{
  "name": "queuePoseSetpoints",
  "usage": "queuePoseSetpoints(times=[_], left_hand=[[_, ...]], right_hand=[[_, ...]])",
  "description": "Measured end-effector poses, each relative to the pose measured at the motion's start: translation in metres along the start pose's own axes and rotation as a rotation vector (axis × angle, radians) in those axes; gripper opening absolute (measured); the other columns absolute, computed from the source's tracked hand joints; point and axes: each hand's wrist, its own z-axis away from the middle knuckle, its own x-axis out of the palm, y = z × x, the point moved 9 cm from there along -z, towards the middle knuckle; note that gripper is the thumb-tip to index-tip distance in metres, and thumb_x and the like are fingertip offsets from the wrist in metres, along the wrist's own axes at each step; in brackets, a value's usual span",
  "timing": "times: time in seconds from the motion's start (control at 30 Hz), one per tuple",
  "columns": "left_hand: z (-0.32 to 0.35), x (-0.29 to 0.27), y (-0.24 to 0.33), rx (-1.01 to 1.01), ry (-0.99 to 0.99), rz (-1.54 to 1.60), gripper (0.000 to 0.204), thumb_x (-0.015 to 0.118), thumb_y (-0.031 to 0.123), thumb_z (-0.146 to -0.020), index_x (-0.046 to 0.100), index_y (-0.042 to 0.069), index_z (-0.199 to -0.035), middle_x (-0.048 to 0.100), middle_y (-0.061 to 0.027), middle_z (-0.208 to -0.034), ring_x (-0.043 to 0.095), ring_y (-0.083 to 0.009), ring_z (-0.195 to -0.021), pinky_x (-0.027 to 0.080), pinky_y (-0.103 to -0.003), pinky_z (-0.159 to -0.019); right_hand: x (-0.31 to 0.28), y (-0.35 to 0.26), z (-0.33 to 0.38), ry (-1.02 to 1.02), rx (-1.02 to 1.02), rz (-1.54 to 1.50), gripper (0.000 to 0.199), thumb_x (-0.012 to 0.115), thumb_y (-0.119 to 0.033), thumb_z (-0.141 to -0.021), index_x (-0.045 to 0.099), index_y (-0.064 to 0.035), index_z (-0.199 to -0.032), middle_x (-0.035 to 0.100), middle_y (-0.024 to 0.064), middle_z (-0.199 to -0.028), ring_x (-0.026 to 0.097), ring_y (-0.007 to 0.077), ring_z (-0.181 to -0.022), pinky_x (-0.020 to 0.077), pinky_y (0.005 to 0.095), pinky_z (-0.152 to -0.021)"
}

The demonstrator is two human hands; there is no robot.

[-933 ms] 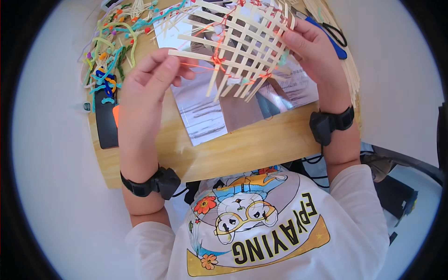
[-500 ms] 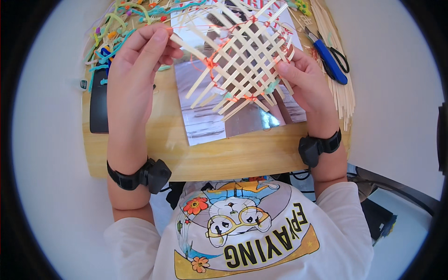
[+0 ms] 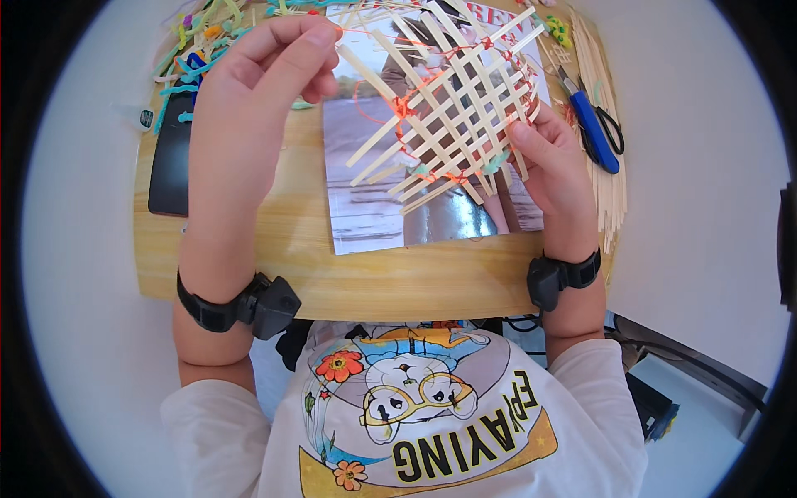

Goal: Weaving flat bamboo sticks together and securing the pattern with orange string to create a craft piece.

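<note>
A lattice of woven pale bamboo strips is held up over a glossy magazine. My right hand grips its right edge, thumb on top and the other fingers behind. Orange thread is knotted and looped along the lattice's rim, with small tufts of white and pale green among the knots. Up at the left, my left hand pinches an orange thread end between thumb and fingertips. The thread runs from that pinch to the lattice's upper side, and a loose loop hangs near its left corner.
Blue-handled scissors lie at the right beside a bundle of long bamboo strips. Colourful fuzzy stems are heaped at the back left. A dark phone-like slab rests on the wooden table near my left forearm.
My left hand has left the strip at the lattice's left corner and moved up, drawing the orange thread out. The lattice has shifted slightly right in my right hand.
</note>
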Motion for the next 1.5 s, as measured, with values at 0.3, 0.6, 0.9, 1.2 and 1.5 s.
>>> queuePoseSetpoints(times=[0.3,0.6,0.9,1.2,1.5], left_hand=[[0.007,0.01,0.01,0.116,0.005,-0.128,0.018,0.066,0.017,-0.092,0.066,0.0,-0.099,0.058,0.004,-0.08,0.051,-0.0036,-0.072,0.04,-0.018,-0.067],[0.003,0.001,0.002,0.003,0.012,-0.025,0.022,0.067,0.021,-0.092,0.066,0.001,-0.1,0.056,0.0059,-0.076,0.047,-0.002,-0.069,0.035,-0.017,-0.063],[0.011,0.012,0.017,0.123,-0.001,-0.062,0.015,0.069,0.012,-0.089,0.066,0.002,-0.099,0.062,0.0042,-0.084,0.051,-0.0003,-0.074,0.036,-0.016,-0.062],[0.026,0.044,0.023,0.251,-0.206,-0.341,0.007,0.071,0.008,-0.084,0.07,0.004,-0.089,0.058,0.0065,-0.072,0.044,-0.0009,-0.061,0.034,-0.017,-0.058],[0.017,0.033,0.021,0.151,-0.147,-0.052,0.016,0.054,0.017,-0.098,0.059,0.002,-0.099,0.062,-0.0037,-0.079,0.059,-0.0116,-0.08,0.046,-0.025,-0.076]], right_hand=[[-0.003,-0.004,0.001,-0.008,-0.008,-0.077,0.04,0.068,-0.011,-0.089,0.057,0.0003,-0.126,0.067,0.0102,-0.116,0.065,0.0155,-0.103,0.0497,0.0302,-0.093],[0.007,-0.008,0.002,-0.025,-0.087,0.035,0.041,0.069,-0.009,-0.089,0.057,0.0008,-0.127,0.068,0.0095,-0.114,0.064,0.0138,-0.103,0.0487,0.03,-0.094],[0.007,-0.006,0.001,0.03,-0.034,0.11,0.037,0.067,-0.009,-0.09,0.059,0.0,-0.124,0.069,0.0088,-0.112,0.064,0.0126,-0.099,0.0495,0.0284,-0.091],[0.009,-0.006,0.001,0.027,-0.045,0.054,0.038,0.068,-0.01,-0.09,0.058,0.0004,-0.125,0.069,0.0094,-0.112,0.065,0.0137,-0.1,0.0494,0.029,-0.092],[0.005,-0.005,0.0,0.026,-0.058,0.021,0.039,0.069,-0.01,-0.089,0.058,0.0011,-0.125,0.068,0.0101,-0.113,0.064,0.0153,-0.103,0.0481,0.0306,-0.095]])
